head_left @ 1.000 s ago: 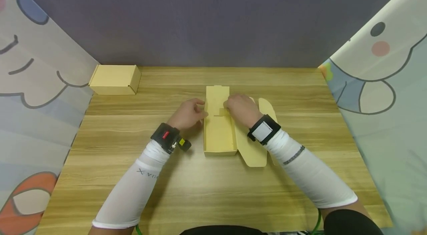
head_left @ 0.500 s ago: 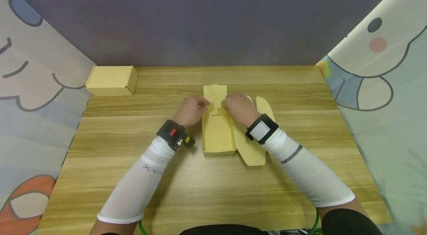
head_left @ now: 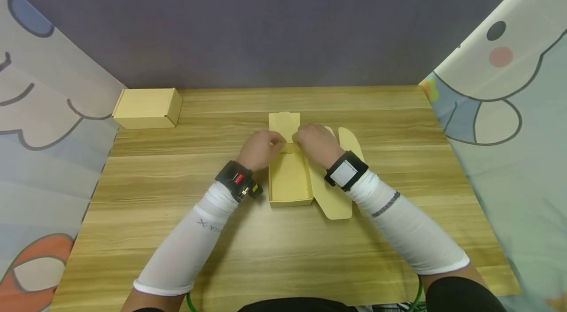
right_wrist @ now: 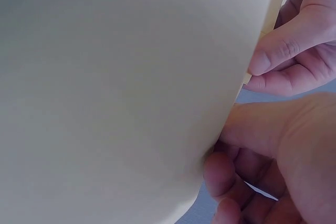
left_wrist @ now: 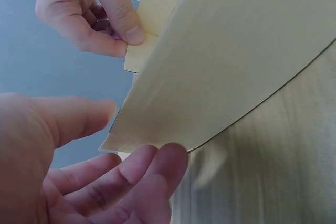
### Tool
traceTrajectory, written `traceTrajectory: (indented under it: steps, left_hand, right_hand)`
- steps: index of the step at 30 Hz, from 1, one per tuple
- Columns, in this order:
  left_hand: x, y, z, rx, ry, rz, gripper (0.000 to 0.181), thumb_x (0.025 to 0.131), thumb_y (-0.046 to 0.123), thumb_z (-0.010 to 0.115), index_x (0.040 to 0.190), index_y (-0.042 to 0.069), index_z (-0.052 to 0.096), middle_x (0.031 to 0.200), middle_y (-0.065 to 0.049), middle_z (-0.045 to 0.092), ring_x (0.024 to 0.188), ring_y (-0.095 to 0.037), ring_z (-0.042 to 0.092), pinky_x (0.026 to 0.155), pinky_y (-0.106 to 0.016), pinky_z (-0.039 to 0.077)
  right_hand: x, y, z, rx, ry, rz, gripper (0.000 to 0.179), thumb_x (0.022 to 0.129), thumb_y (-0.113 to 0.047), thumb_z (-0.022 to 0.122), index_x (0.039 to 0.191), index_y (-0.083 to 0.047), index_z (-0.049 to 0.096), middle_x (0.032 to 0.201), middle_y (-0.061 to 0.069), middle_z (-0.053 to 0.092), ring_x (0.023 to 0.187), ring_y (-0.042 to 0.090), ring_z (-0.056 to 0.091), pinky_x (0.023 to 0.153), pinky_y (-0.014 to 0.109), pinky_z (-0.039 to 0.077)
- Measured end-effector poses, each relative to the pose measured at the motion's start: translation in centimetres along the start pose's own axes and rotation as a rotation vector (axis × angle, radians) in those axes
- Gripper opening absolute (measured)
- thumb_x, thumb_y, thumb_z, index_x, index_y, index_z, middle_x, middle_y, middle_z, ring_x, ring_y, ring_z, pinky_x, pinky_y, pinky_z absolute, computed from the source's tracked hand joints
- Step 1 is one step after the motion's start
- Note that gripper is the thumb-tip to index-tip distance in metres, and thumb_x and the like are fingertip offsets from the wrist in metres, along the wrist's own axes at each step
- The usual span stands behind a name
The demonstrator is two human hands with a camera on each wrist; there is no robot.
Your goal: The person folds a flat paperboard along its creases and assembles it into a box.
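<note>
An unfolded tan cardboard box point(head_left: 290, 181) lies on the table in front of me, its long side toward me. My left hand point(head_left: 260, 149) is at the box's left side and, in the head view, its thumb and fingers pinch a small flap near the far end. My right hand point(head_left: 316, 144) is at the right side, thumb and finger pinching a narrow flap point(left_wrist: 137, 56) of the box, as the left wrist view shows. A broad side panel point(left_wrist: 210, 51) fills much of the left wrist view. Another panel point(right_wrist: 126, 87) hides most of the right wrist view.
A closed tan cardboard box point(head_left: 147, 108) stands at the back left of the wooden table point(head_left: 248, 263). The opened box's lid panel point(head_left: 330, 194) spreads to the right, under my right forearm. A dark wall point(head_left: 274, 21) borders the table's far edge.
My left hand has moved right, inward over the box's left edge, with its flap now folded in toward the middle. The right hand has stayed nearly in place.
</note>
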State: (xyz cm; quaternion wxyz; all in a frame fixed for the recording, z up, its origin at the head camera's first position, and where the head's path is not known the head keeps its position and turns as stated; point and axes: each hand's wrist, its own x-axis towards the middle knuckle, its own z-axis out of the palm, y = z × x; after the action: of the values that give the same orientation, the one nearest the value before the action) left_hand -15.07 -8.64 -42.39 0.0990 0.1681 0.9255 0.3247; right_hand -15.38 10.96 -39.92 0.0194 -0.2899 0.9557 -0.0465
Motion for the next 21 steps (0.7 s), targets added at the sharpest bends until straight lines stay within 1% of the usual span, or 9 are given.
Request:
traceTrajectory:
  steps: [3,6,10,14,18,21]
  left_hand:
    - [0.1,0.1,0.1,0.018,0.007,0.010,0.019,0.102,0.023,0.066,0.113,0.014,0.078,0.115,-0.004,0.079,0.115,-0.026,0.070,0.104,-0.044,0.054]
    - [0.2,0.1,0.2,0.027,0.024,0.025,0.017,0.100,0.024,0.069,0.108,0.015,0.080,0.110,-0.003,0.080,0.108,-0.024,0.072,0.098,-0.042,0.056]
    - [0.4,-0.1,0.3,0.070,0.058,0.042,0.014,0.098,0.027,0.073,0.102,0.018,0.082,0.105,0.000,0.081,0.098,-0.020,0.073,0.088,-0.038,0.057]
    - [0.4,0.1,0.4,0.120,0.085,0.053,0.011,0.096,0.027,0.075,0.099,0.019,0.082,0.101,0.002,0.082,0.089,-0.017,0.073,0.076,-0.034,0.057]
    - [0.4,0.4,0.6,0.151,0.092,0.057,0.009,0.096,0.026,0.076,0.099,0.020,0.082,0.100,0.002,0.081,0.086,-0.017,0.073,0.071,-0.033,0.057]
    - [0.4,0.5,0.8,0.157,0.088,0.057,0.009,0.096,0.025,0.075,0.099,0.020,0.081,0.099,0.002,0.081,0.086,-0.017,0.072,0.071,-0.033,0.056]
  right_hand:
    - [-0.1,0.0,0.0,-0.004,0.010,-0.010,0.031,0.088,0.014,0.057,0.070,-0.011,0.064,0.074,0.005,0.063,0.067,0.018,0.051,0.063,0.036,0.050]
    - [-0.1,0.0,0.0,-0.014,0.019,-0.024,0.030,0.088,0.013,0.058,0.071,-0.011,0.065,0.074,0.005,0.064,0.067,0.018,0.052,0.063,0.036,0.052]
    - [0.0,-0.2,0.0,-0.025,0.030,-0.038,0.028,0.089,0.012,0.059,0.074,-0.010,0.068,0.075,0.005,0.065,0.068,0.019,0.056,0.064,0.037,0.054]
    - [0.2,-0.2,0.1,-0.023,0.031,-0.044,0.027,0.090,0.011,0.060,0.075,-0.009,0.069,0.075,0.006,0.066,0.068,0.019,0.055,0.063,0.037,0.054]
    - [0.5,0.2,0.1,-0.016,-0.004,-0.058,0.025,0.091,0.008,0.061,0.074,-0.009,0.069,0.073,0.004,0.063,0.067,0.017,0.052,0.063,0.034,0.051]
    - [1.0,0.9,-0.3,0.030,-0.055,-0.056,0.026,0.095,-0.002,0.063,0.071,-0.011,0.066,0.069,0.001,0.057,0.065,0.016,0.049,0.062,0.032,0.048]
